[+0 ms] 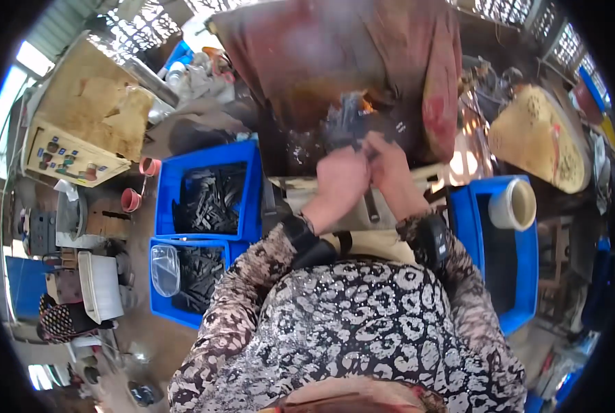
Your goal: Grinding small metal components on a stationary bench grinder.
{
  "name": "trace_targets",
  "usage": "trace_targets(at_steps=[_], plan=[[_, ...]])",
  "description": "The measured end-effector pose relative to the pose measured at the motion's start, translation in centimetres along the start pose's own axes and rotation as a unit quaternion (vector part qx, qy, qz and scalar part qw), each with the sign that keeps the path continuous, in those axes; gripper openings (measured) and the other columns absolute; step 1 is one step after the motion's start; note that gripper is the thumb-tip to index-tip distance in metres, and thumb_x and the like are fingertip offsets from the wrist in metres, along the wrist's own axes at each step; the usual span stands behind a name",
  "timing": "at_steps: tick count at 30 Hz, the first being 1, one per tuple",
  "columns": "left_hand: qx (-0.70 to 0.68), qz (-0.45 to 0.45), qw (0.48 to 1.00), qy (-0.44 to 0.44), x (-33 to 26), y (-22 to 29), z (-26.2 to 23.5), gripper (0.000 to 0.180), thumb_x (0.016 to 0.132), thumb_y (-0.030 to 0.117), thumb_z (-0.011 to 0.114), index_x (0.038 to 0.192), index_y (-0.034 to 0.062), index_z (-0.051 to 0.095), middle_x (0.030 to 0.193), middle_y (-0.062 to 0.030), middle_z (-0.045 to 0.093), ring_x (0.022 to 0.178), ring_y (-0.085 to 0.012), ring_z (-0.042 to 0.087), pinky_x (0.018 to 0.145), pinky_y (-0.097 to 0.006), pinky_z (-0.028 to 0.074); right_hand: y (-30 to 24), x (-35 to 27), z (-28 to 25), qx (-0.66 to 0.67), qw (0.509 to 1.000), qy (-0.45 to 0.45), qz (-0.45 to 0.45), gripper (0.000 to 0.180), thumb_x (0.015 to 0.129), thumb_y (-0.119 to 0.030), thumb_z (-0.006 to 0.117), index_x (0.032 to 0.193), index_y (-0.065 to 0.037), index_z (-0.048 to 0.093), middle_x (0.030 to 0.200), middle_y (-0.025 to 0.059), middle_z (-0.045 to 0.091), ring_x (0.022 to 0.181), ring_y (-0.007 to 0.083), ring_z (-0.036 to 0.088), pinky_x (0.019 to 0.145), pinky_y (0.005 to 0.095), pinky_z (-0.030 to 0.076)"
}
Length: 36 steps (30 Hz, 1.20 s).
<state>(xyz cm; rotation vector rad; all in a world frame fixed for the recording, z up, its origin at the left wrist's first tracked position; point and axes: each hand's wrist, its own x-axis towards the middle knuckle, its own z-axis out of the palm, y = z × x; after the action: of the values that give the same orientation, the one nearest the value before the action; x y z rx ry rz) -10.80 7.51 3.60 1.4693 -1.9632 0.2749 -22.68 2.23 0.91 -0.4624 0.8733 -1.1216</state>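
Nearest of all, just below the grip, a black-and-white patterned top (362, 310) is seen, its sleeves drawn up to both wrists. Far left of the grip, a pale worn cabinet (108, 103) is passed. Nearer in, an upper blue bin (254, 186) and a lower blue bin (163, 306) are stood edge to edge, loaded with dark strips (214, 199); probably they are kept beside the grip for easy reach. A clear plastic tub (165, 270) is rested at the lower one's left side.

And now the grip itself! The left hand (343, 175) is brought right against the right hand (390, 165), fingers curled in, hardly any opening left. A narrow dark bar (372, 205) appears to be pinched between them, perhaps two-handed for steadiness, though the fingertip contact is hidden. Its long axis is run almost straight toward the body, the near end shown below the grip.

Just beyond, a blurred grey fixture (348, 115) is lit by orange. Right of the grip, a right-hand blue bin (531, 275) is placed, a pale cup (522, 205) perched at its far end.
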Motion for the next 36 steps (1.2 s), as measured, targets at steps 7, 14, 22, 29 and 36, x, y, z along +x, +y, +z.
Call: trace_targets(at_steps=[7, 14, 22, 29, 36], plan=[[-0.016, 0.028, 0.999, -0.011, 0.5, -0.6, 0.0, 0.012, 0.079, 0.016, 0.061, 0.069, 0.0086, 0.060, 0.064, -0.0080, 0.054, 0.059, -0.0285, 0.057, 0.050, -0.042, 0.046, 0.7, -0.2, 0.7, 0.164, 0.986, -0.027, -0.022, 0.011, 0.091, -0.004, 0.060, 0.100, 0.000, 0.055, 0.088, 0.0093, 0.058, 0.081, 0.0186, 0.057, 0.074, 0.0306, 0.049], [-0.192, -0.037, 0.969, -0.150, 0.1, -4.1, -1.2, 0.027, 0.079, 0.000, 0.056, 0.105, 0.0058, 0.065, 0.082, -0.0102, 0.063, 0.066, -0.0214, 0.062, 0.056, -0.033, 0.051, -0.9, 0.2, -0.7, 0.077, 0.985, -0.117, -0.100, 0.018, 0.090, 0.000, 0.057, 0.108, 0.000, 0.052, 0.086, 0.0064, 0.054, 0.078, 0.0162, 0.054, 0.071, 0.0318, 0.046], [-0.481, -0.341, 0.782, -0.201, 2.9, -10.7, 2.1, 0.043, 0.084, -0.009, 0.046, 0.122, 0.0052, 0.061, 0.090, -0.0051, 0.067, 0.075, -0.0109, 0.061, 0.069, -0.025, 0.052, -2.6, -0.9, -2.2, 0.010, 0.989, -0.132, -0.071, 0.020, 0.092, -0.004, 0.055, 0.112, -0.003, 0.054, 0.078, 0.0013, 0.051, 0.067, 0.0108, 0.047, 0.061, 0.0265, 0.037], [-0.408, -0.269, 0.841, -0.233, 2.2, -13.5, 6.8, 0.034, 0.085, -0.006, 0.049, 0.112, 0.0049, 0.067, 0.090, -0.0060, 0.069, 0.074, -0.0121, 0.060, 0.069, -0.026, 0.049, -4.0, -5.1, -3.6, -0.243, 0.965, -0.099, -0.012, 0.019, 0.091, -0.013, 0.062, 0.107, -0.003, 0.060, 0.068, -0.0048, 0.048, 0.059, 0.0048, 0.042, 0.055, 0.0230, 0.034], [-0.295, -0.215, 0.887, -0.284, 1.2, -14.7, 8.8, 0.039, 0.080, -0.007, 0.051, 0.110, 0.0094, 0.069, 0.097, -0.0159, 0.069, 0.092, -0.0293, 0.066, 0.082, -0.034, 0.050, -2.4, -9.1, -5.2, -0.428, 0.882, -0.190, -0.054, 0.028, 0.087, -0.014, 0.069, 0.111, -0.001, 0.065, 0.084, -0.0017, 0.063, 0.076, 0.0025, 0.052, 0.066, 0.0220, 0.044]])
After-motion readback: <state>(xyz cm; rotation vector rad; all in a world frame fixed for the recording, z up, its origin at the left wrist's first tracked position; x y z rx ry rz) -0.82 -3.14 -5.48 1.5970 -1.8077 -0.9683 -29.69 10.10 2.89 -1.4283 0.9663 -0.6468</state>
